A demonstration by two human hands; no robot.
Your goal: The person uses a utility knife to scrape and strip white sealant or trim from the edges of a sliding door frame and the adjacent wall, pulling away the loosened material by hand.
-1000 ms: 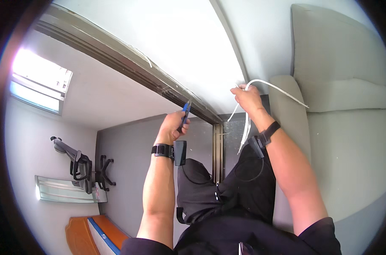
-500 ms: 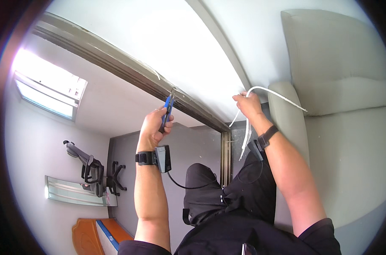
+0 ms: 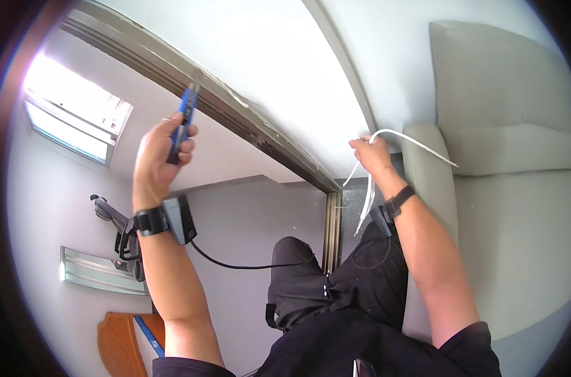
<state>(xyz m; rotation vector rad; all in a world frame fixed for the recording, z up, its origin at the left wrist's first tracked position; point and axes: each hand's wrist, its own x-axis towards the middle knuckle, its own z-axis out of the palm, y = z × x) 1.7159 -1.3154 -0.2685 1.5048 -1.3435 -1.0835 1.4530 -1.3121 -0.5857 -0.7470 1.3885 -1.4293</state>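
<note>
My left hand [image 3: 158,154] is wrapped round a blue and black utility knife [image 3: 185,113]. The knife points up and away from me, its tip over the brown door frame [image 3: 150,65]; whether the tip touches the frame I cannot tell. Close by, a thin white strip [image 3: 236,98] hangs partly loose along the frame's edge. Beside the sofa arm, my right hand [image 3: 375,155] is closed on several thin, flexible white strips [image 3: 368,207]. One strip arcs over toward the sofa, while the others dangle below the fingers.
A pale grey sofa [image 3: 511,239] stands at my right, against the white wall [image 3: 266,56]. Left of the doorway are a window [image 3: 72,103], a black office chair [image 3: 119,226] and an orange wooden panel [image 3: 119,345]. A black cable [image 3: 235,266] runs from my left wrist device.
My left hand has moved up and to the left along the door frame, with the utility knife in it. My right hand stays nearly in place with the white strips.
</note>
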